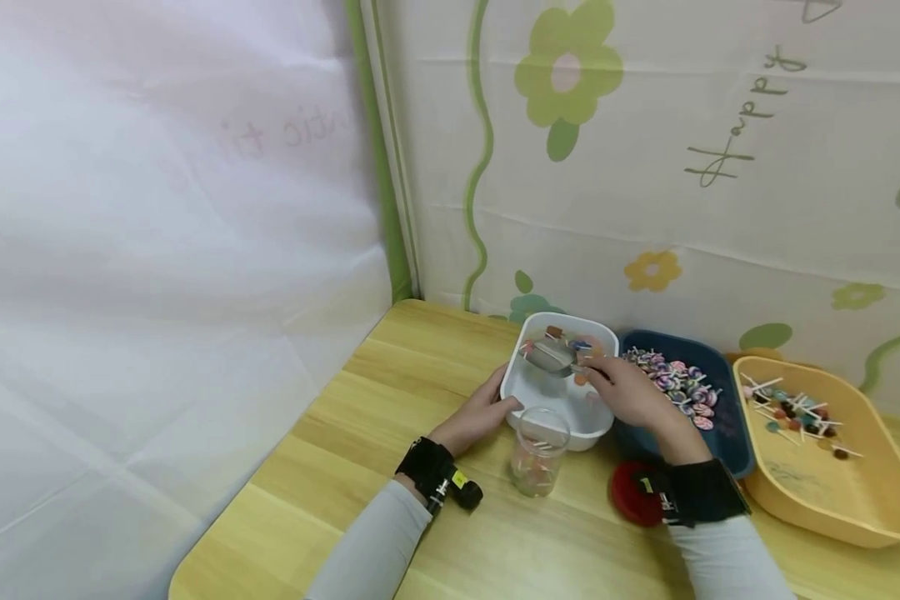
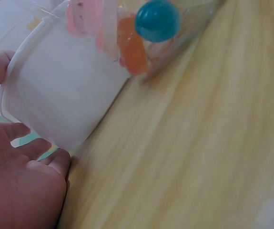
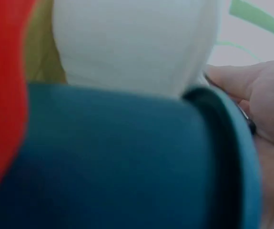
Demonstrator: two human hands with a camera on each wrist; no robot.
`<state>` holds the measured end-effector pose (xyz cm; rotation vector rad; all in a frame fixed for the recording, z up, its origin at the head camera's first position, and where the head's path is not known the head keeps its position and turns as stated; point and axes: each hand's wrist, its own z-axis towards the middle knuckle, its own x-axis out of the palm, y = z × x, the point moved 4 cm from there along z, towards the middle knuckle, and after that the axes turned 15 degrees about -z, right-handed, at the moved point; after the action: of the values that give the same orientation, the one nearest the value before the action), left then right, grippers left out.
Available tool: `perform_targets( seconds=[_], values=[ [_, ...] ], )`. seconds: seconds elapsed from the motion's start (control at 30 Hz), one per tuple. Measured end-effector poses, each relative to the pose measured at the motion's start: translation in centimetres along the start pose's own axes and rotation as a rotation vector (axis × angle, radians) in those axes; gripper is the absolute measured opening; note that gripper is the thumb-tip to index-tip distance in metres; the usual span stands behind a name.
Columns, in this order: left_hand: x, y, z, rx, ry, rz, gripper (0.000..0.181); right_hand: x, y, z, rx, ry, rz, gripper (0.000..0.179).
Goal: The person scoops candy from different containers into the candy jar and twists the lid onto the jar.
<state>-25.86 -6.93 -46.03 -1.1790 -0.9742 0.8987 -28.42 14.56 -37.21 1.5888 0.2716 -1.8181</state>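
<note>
My left hand [image 1: 483,412] holds the near left corner of a white plastic tub [image 1: 534,390], thumb over the rim and the other fingers along its outside wall, as the left wrist view shows. In my right hand [image 1: 630,390] is the handle of a metal scoop [image 1: 551,356], its bowl inside the tub above several gummy-like candies at the far end. Directly before the tub stands a clear plastic jar [image 1: 536,475], mouth up, with candies in its lower part. The left wrist view shows a teal candy ball [image 2: 157,20] in it.
Right of the tub sits a dark blue tub [image 1: 738,446] of swirl lollipops, its wall near my right wrist. A yellow tub [image 1: 855,492] with ball lollipops stands farther right. Under my right wrist lies a red lid [image 1: 633,496]. A printed curtain [image 1: 570,208] hangs behind the table.
</note>
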Motion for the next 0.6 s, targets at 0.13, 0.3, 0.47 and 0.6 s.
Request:
perform_targets(
  seconds=[0.13, 0.3, 0.47, 0.6],
  values=[
    [-0.1, 0.1, 0.0, 0.005, 0.01, -0.006, 0.072, -0.7, -1.0, -0.4, -0.005, 0.001, 0.114, 0.024],
    [0.1, 0.2, -0.2, 0.001, 0.02, -0.021, 0.071, -1.6, -2.5, -1.4, -0.021, 0.009, 0.214, 0.031],
    [0.2, 0.1, -0.2, -0.006, 0.013, -0.03, 0.072, -3.6, -3.3, -2.6, 0.011, 0.011, 0.241, 0.033],
    [0.1, 0.2, -0.2, -0.012, 0.007, -0.018, 0.072, -5.6, -3.0, -3.5, 0.043, -0.006, 0.253, 0.033]
  ],
)
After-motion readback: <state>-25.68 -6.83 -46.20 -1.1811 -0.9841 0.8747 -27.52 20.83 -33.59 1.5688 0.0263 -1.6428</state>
